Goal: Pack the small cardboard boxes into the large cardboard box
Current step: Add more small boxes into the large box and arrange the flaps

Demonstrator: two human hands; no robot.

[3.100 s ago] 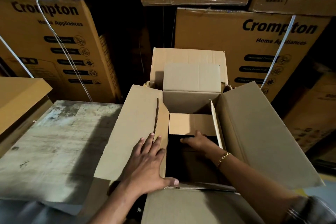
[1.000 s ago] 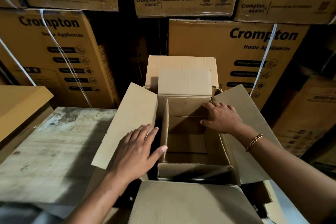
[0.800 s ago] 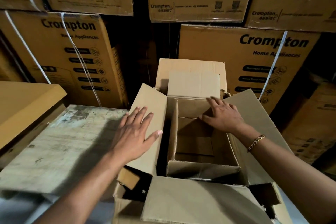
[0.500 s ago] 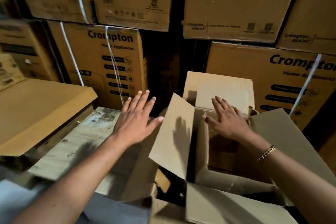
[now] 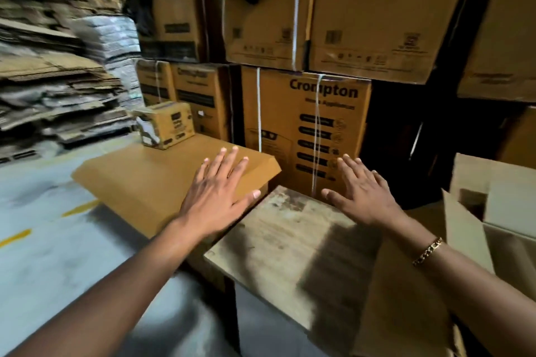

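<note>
Head view: left hand (image 5: 222, 194) flat and open, fingers spread, holding nothing, up in the air over the near corner of the flat brown carton (image 5: 162, 180). Right hand (image 5: 361, 193) open too, fingers spread, empty, out over the far edge of the worn wooden table (image 5: 290, 240), just right of the flat brown carton. Gold bracelet (image 5: 427, 251) on the right wrist.

One small cardboard box (image 5: 165, 124) on the far end of the flat brown carton, well past both hands, dark print on its side. Large cardboard box (image 5: 493, 211) far off to the right of the flat brown carton, past the table, flaps open, mostly out of the picture. Tall stacked cartons (image 5: 304, 124) right behind the flat brown carton. Piles of flattened cardboard (image 5: 58, 81) to its far left, blurry.

Step in hand, by the look of it: reaching for the small box. To do it well: stretch both hands forward, one on each side of the box, palms flat on the walls, a firm squeeze but not a crushing one. Lift straight up, no dragging. Then a swing right, over the table, and a gentle drop down between the open flaps, snug in a corner to save room for more.
</note>
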